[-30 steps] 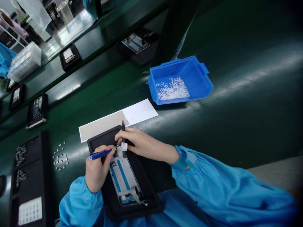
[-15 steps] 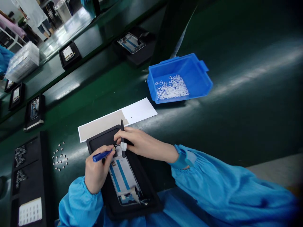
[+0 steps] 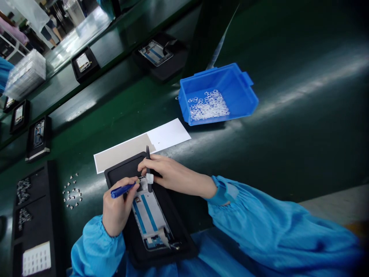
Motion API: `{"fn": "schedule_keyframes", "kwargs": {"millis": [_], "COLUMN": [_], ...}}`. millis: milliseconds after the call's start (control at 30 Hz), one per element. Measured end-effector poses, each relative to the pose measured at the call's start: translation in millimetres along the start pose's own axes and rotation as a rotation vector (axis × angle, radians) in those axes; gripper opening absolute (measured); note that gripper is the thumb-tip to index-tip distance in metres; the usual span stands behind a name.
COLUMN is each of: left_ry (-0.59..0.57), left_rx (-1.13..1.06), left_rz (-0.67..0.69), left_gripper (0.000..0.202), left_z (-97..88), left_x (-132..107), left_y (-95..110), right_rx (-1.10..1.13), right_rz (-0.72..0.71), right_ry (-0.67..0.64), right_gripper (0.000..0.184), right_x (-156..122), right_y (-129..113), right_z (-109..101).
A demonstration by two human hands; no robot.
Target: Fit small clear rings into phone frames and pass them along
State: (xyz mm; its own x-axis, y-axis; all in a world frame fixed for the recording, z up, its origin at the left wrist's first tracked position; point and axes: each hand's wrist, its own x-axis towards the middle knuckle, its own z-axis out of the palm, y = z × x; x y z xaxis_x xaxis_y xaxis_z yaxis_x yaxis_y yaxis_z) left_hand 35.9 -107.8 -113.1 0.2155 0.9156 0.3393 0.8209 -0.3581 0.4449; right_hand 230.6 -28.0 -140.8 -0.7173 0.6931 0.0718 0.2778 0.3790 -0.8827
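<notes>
A phone frame [image 3: 151, 221] with blue stripes lies in a black holder tray [image 3: 173, 246] in front of me on the green bench. My left hand [image 3: 117, 209] is closed round a blue-handled tool [image 3: 122, 189], whose tip touches the frame's top end. My right hand [image 3: 167, 175] pinches black tweezers [image 3: 148, 165] upright over the same spot, with a small white piece [image 3: 149, 178] at the fingertips. Both sleeves are blue.
A blue bin [image 3: 217, 94] of small clear parts stands at the back right. A white and grey sheet [image 3: 141, 148] lies behind the tray. Small loose parts [image 3: 72, 190] and a black parts tray [image 3: 31, 223] are at the left. More phone frames in holders [image 3: 39, 136] lie on the belt behind.
Both hands stay on the frame's top end. The view has shifted slightly; the hands and tools have barely moved.
</notes>
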Motion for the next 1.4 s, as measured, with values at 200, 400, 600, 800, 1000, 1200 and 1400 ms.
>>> {"fn": "schedule_keyframes", "kwargs": {"millis": [200, 400, 600, 800, 1000, 1200, 1400], "left_ry": [-0.015, -0.051, -0.040, -0.050, -0.097, -0.057, 0.334], "left_rx": [0.021, 0.047, 0.080, 0.116, 0.070, -0.069, -0.401], "left_rz": [0.036, 0.025, 0.046, 0.077, 0.064, -0.061, -0.348], "left_gripper": [0.006, 0.007, 0.006, 0.007, 0.009, 0.008, 0.004], "left_z": [0.8, 0.9, 2.4, 4.7, 4.1, 7.2, -3.0], "left_x": [1.8, 1.2, 3.1, 4.9, 4.9, 1.3, -4.6], "left_y": [2.4, 4.8, 6.5, 5.9, 2.6, -5.7, -8.1], "right_rx": [-0.003, -0.012, -0.012, -0.013, -0.020, -0.064, -0.119], "right_rz": [-0.012, -0.013, -0.020, -0.024, -0.048, -0.037, -0.011], "right_ry": [0.009, 0.003, 0.012, 0.020, 0.049, 0.125, 0.148], "right_gripper": [0.030, 0.033, 0.029, 0.030, 0.031, 0.028, 0.034], "right_x": [0.2, -0.1, 0.3, -0.2, -0.2, 1.8, 2.9], "right_y": [-0.2, -0.2, -0.4, -0.5, 1.4, 1.6, -1.4], "right_z": [-0.2, -0.6, -0.6, -0.2, 4.5, 16.2, 21.3]}}
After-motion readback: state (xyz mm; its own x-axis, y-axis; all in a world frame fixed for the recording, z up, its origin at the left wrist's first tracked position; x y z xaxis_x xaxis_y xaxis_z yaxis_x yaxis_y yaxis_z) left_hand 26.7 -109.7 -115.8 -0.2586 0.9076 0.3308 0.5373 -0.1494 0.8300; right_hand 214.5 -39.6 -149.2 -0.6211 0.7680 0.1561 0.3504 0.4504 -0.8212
